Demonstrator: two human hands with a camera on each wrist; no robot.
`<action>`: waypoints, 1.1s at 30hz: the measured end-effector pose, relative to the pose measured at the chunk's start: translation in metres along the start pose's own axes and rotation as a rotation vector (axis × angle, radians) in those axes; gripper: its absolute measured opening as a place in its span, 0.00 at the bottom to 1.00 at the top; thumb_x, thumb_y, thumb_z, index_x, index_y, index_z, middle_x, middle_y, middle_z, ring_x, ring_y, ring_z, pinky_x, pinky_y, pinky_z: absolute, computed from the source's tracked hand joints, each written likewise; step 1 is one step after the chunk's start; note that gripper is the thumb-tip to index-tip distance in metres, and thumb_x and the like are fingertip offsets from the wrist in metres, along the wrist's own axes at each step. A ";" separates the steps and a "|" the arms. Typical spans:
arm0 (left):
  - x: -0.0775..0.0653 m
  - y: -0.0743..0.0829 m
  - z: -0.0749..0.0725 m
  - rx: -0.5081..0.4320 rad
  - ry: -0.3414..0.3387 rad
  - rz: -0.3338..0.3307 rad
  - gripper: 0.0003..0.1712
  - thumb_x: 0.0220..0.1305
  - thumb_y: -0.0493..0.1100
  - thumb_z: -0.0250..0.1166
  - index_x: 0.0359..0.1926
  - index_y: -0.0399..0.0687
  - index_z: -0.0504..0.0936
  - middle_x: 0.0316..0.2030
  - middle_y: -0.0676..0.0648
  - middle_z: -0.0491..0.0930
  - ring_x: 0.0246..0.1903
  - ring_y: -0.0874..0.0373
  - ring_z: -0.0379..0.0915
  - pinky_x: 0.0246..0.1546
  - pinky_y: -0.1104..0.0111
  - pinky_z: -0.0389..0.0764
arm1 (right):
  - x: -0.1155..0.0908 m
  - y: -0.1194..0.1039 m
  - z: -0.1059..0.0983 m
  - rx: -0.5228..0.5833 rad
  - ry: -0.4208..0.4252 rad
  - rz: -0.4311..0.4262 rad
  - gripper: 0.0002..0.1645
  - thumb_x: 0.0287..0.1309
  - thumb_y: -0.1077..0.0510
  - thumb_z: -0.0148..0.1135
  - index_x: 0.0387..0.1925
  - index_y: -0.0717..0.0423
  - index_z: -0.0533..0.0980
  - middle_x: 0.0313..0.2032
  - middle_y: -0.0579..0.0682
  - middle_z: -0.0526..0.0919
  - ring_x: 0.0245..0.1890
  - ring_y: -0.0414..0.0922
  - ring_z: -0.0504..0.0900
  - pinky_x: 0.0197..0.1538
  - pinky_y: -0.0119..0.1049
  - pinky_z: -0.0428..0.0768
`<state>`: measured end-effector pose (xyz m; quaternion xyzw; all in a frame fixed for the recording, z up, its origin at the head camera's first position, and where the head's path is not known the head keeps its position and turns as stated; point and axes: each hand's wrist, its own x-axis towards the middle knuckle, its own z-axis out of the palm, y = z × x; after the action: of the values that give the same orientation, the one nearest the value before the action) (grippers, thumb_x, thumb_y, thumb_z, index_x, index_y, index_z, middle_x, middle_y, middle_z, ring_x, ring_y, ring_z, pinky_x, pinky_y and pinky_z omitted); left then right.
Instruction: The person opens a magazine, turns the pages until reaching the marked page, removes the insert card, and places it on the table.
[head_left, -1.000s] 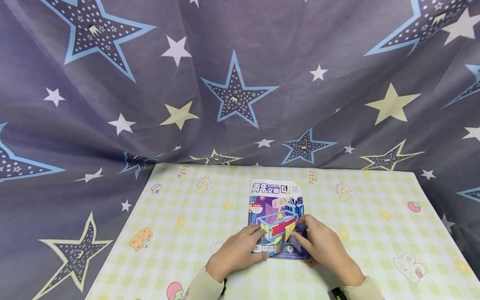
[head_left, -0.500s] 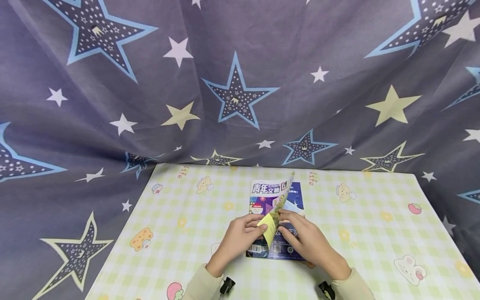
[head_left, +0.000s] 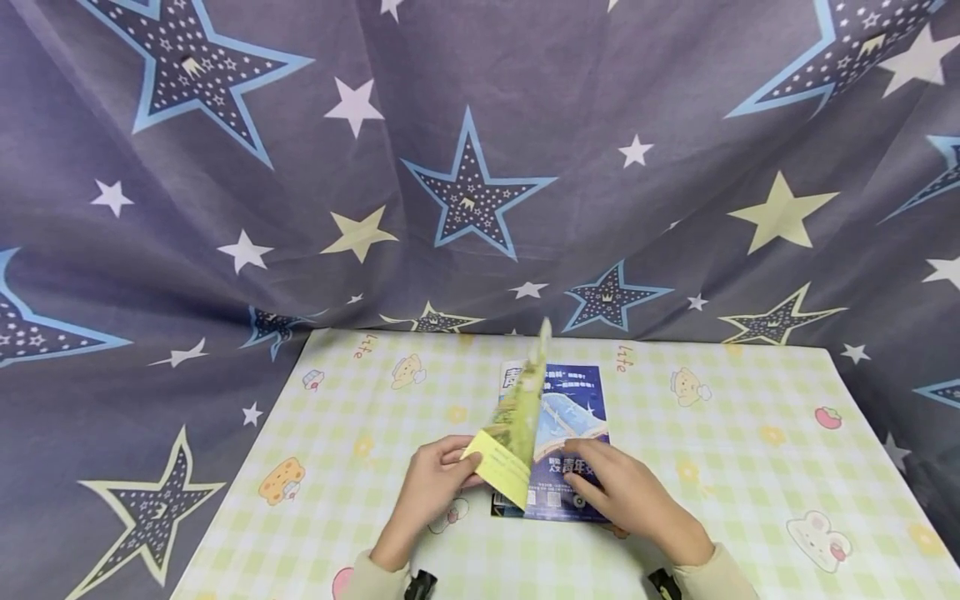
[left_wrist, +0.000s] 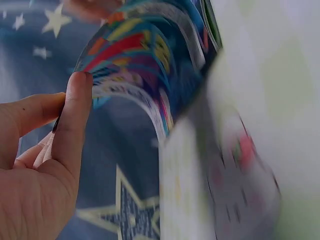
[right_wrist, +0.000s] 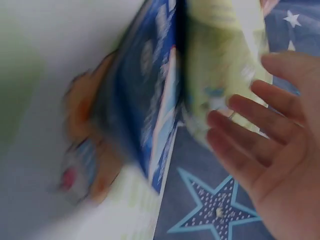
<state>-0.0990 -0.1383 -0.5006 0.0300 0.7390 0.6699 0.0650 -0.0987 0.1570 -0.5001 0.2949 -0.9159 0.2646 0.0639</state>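
Observation:
A magazine [head_left: 573, 408] lies half open in the middle of the table, its dark blue inner page facing up on the right. Its front cover [head_left: 507, 433] stands lifted and curved, with a yellow-green inner side. My left hand [head_left: 429, 483] pinches the cover's lower edge between thumb and fingers. In the left wrist view, the colourful outer face of the cover [left_wrist: 135, 55] bends away from the thumb. My right hand [head_left: 630, 496] is over the right side of the blue page; in the right wrist view its fingers [right_wrist: 250, 135] are spread loosely and hold nothing.
A green-and-white checked cloth [head_left: 360, 517] with cartoon prints covers the table. Behind it hangs a dark star-patterned curtain [head_left: 390, 283], which also runs down both sides. Black straps with small devices show at both wrists.
The cover, flat a second ago, has been lifted and swung leftward by my left hand, baring the blue page. My right hand moved in to the cover, then back right, away from it.

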 end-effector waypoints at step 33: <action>-0.046 -0.024 -0.101 0.561 0.373 -0.266 0.22 0.66 0.41 0.67 0.58 0.35 0.80 0.45 0.41 0.86 0.46 0.47 0.83 0.50 0.50 0.81 | -0.022 0.023 -0.007 -0.091 -0.161 -0.028 0.14 0.62 0.57 0.68 0.49 0.56 0.83 0.42 0.46 0.85 0.44 0.44 0.83 0.49 0.45 0.83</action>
<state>-0.0665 -0.2464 -0.5128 -0.1727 0.8906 0.4207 0.0050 -0.0942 0.1873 -0.5098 0.3248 -0.9249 0.1975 0.0073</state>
